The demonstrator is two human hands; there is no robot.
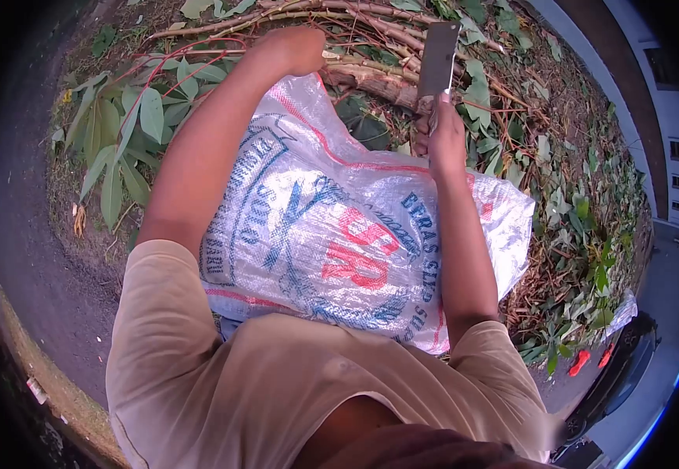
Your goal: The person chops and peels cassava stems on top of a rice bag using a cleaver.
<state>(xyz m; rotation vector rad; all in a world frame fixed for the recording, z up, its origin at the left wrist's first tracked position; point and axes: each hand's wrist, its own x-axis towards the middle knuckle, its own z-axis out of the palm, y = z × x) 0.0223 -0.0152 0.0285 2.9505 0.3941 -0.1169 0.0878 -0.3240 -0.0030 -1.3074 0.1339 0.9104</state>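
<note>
My right hand (443,139) is wrapped round the handle of a cleaver (438,61), its broad dark blade pointing away from me. Closed in a fist, my left hand (296,51) is at the far edge of the sack, with a thin branch (343,59) running out beside its fingers; the grip itself is mostly hidden. Between the hands lies a thicker brown log (375,82), just beyond the sack. A white woven sack (300,211) with red and blue print is spread over my lap, below both forearms.
Long cut branches (355,12) lie across the far side. Green leaves (117,129) on red stalks spread at left. Wood chips and leaf litter (566,258) cover the ground at right. A paved strip (27,180) runs along the left, and red footwear (580,362) lies at lower right.
</note>
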